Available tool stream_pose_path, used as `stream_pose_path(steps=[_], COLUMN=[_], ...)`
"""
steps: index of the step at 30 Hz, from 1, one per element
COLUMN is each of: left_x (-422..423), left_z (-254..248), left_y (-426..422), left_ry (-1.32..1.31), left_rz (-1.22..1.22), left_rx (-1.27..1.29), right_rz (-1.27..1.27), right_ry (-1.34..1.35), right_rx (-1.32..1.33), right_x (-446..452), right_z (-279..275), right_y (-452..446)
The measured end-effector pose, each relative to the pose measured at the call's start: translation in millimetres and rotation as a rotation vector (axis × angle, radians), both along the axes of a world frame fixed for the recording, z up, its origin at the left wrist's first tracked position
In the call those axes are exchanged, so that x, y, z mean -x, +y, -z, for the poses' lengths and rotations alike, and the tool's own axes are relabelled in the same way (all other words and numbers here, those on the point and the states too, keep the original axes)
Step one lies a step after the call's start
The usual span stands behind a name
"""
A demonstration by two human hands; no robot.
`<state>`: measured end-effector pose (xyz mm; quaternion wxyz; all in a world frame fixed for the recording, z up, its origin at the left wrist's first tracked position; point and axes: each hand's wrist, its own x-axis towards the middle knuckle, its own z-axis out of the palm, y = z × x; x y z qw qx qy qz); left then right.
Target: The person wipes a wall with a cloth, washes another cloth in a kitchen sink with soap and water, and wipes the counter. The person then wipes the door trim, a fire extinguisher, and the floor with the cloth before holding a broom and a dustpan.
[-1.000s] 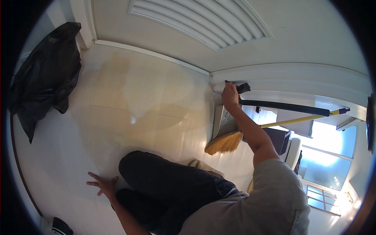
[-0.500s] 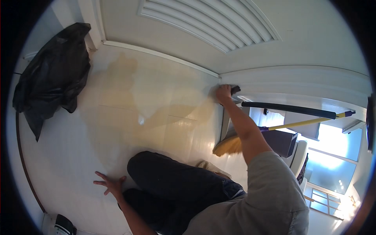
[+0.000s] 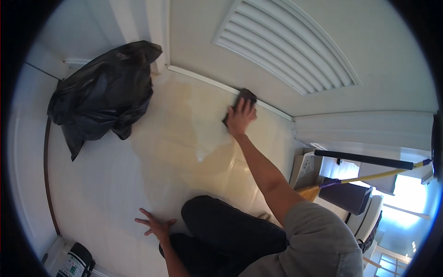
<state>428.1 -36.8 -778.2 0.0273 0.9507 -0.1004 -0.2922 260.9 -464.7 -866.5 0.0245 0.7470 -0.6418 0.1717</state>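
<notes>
My right hand (image 3: 241, 119) presses a dark cloth (image 3: 246, 95) against the pale floor, close to the white skirting strip below the louvred door. The cloth shows above the fingertips and along the left side of the palm. Near my knee at the lower left, my left hand (image 3: 157, 226) rests on the floor with its fingers spread, holding nothing. A yellowish patch (image 3: 180, 152) of floor lies between the two hands.
A black plastic bag (image 3: 108, 94) sits at the upper left. On the right are a broom (image 3: 308, 192) with a yellow and purple handle, a dark box (image 3: 347, 196) and a black pole (image 3: 364, 159). A dark container (image 3: 76, 262) stands at the lower left.
My right hand has moved with the dark cloth from the corner by the door frame leftward along the skirting. The view has shifted, while my left hand stays spread on the floor.
</notes>
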Motion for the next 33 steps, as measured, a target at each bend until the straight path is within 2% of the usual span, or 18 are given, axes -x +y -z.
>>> stream_pose_path(steps=[4,6,7,9,10,12,13,16,20,21,23,24,26,28,30,31,32,33], left_x=[-4,-5,-5,-4,-4,-8,-10,-7,-12,-13,-10,-11,-15,-15,-15,-15,-16,-18], left_z=[-6,-15,-12,0,-7,-27,-23,-16,-12,-6,-3,-4,-8,-5,6,19,26,27], left_y=[-6,-11,-6,4,0,-21,-19,-6,-1,5,6,5,5,7,14,23,31,33], left_ry=[0.01,0.066,0.063,-0.033,-0.028,0.094,0.103,0.022,0.072,0.053,0.042,0.06,0.066,0.078,0.072,0.021,-0.029,-0.034], left_rz=[-0.024,-0.051,-0.067,0.023,0.012,-0.106,-0.121,-0.097,-0.113,-0.08,-0.053,-0.073,-0.1,-0.133,-0.148,-0.108,-0.069,-0.07], left_rx=[-0.024,-0.039,-0.044,0.04,0.037,-0.105,-0.116,-0.037,-0.056,-0.028,0.0,-0.01,-0.028,0.004,0.047,0.172,0.296,0.296], right_rz=[-0.294,-0.37,-0.386,-0.726,-0.736,-1.03,-1.083,-0.969,-0.439,-0.457,0.127,0.184,-0.168,-0.611,-0.827,-0.909,-1.019,-1.141], right_ry=[-0.095,-0.105,-0.108,-0.072,-0.067,-0.037,0.03,0.117,0.15,0.163,0.334,0.288,0.24,0.016,-0.25,-0.237,-0.23,-0.315], right_rx=[0.001,-0.1,-0.105,-0.111,-0.116,-0.129,-0.162,-0.229,-0.165,-0.167,-0.266,-0.267,-0.108,0.025,-0.16,-0.236,-0.149,-0.202], right_x=[-145,-196,-207,-221,-216,-179,-151,-43,130,140,143,126,79,1,-89,-121,-147,-162], right_z=[-19,-30,-33,-38,-39,-45,-47,-53,-35,-26,-14,-4,6,2,-32,-46,-36,-35], right_y=[-11,-14,-14,-11,-8,1,7,16,37,46,72,77,99,131,174,197,221,244])
